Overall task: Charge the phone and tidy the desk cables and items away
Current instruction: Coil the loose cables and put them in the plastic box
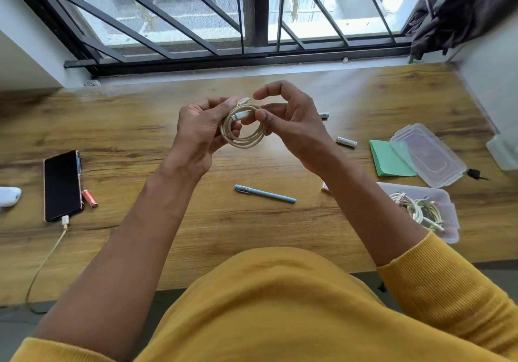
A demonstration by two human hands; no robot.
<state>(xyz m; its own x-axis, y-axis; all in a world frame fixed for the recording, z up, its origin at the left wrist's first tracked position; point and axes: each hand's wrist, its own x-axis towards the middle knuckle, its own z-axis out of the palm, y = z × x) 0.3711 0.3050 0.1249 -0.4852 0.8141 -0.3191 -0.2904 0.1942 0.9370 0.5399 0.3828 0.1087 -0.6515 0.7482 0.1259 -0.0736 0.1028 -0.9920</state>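
Both hands (244,126) pinch coiled cable (244,133) above wooden desk (196,221); barred window (224,11) behind, phone (62,185) seemingly plugged.

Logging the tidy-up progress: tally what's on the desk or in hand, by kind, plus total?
Phone: 1, plugged in
Cables: 3 (coil in both hands, charging lead, bundle in the open box)
Batteries: 3 ()
Pen: 1
Green notepad: 1
Box lid: 1
Total: 11
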